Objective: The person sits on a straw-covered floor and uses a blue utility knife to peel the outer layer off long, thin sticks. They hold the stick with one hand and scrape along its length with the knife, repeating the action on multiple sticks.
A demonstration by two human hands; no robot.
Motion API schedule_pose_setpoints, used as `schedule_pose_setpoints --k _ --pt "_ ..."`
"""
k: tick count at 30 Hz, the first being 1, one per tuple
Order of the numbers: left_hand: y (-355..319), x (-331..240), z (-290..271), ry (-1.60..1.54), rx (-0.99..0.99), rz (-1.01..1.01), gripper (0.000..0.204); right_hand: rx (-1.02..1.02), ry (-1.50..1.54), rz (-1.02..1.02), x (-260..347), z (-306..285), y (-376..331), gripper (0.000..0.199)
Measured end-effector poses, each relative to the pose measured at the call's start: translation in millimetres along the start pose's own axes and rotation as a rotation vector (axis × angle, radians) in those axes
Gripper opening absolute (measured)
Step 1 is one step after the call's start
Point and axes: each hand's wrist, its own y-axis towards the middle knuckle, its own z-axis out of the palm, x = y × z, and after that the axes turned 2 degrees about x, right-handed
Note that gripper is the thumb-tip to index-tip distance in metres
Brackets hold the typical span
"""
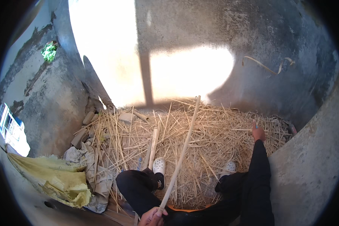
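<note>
My left hand [151, 217], at the bottom edge, grips the near end of a long pale cane stick [181, 152] that runs up and away over a heap of straw [199, 139]. My right hand [258, 132] reaches out in a dark sleeve and rests on the straw at the right, fingers closed on a small blue-tipped thing I cannot make out. My legs in dark trousers and white clog shoes [159, 165] stand on the straw.
A grey concrete wall [275, 75] curves behind and to the right, with a bright sunlit patch. Yellow and grey sacks [64, 180] lie at the left beside stones and rubble. A dry strip hangs on the wall at upper right.
</note>
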Motion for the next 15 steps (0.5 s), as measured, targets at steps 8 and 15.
schedule_pose_setpoints --k 8,15 --pt "38.5 7.8 4.8 -0.044 0.025 0.152 0.026 0.22 0.361 -0.55 93.8 -84.8 -68.3 0.075" --pt "33.8 18.6 6.3 -0.108 0.164 0.031 0.026 0.241 0.273 -0.611 97.2 -97.7 -64.0 0.074"
